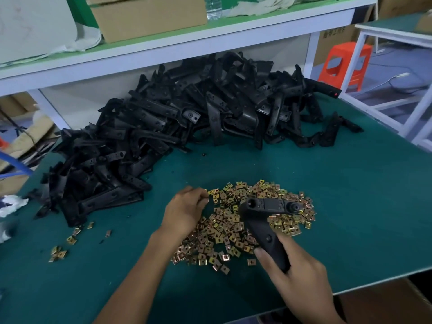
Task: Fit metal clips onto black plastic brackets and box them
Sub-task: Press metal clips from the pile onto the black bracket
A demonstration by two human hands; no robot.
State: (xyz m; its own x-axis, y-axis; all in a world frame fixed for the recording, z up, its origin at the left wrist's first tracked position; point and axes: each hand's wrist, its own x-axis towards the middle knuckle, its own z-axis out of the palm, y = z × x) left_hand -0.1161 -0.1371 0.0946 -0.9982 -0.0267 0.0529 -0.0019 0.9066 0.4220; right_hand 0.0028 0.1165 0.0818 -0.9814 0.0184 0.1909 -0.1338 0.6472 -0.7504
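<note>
My right hand grips a black plastic bracket by its lower leg, holding its T-shaped top over the heap of brass-coloured metal clips on the green mat. At the heap's left edge my left hand has its fingers curled down among the clips; whether a clip is pinched between the fingertips is hidden. A large pile of black brackets lies across the back and left of the table.
A few stray clips lie on the mat at the left. A shelf above the pile carries a cardboard box and a water bottle. An orange stool stands beyond the table's right edge. A brown box sits below the front right edge.
</note>
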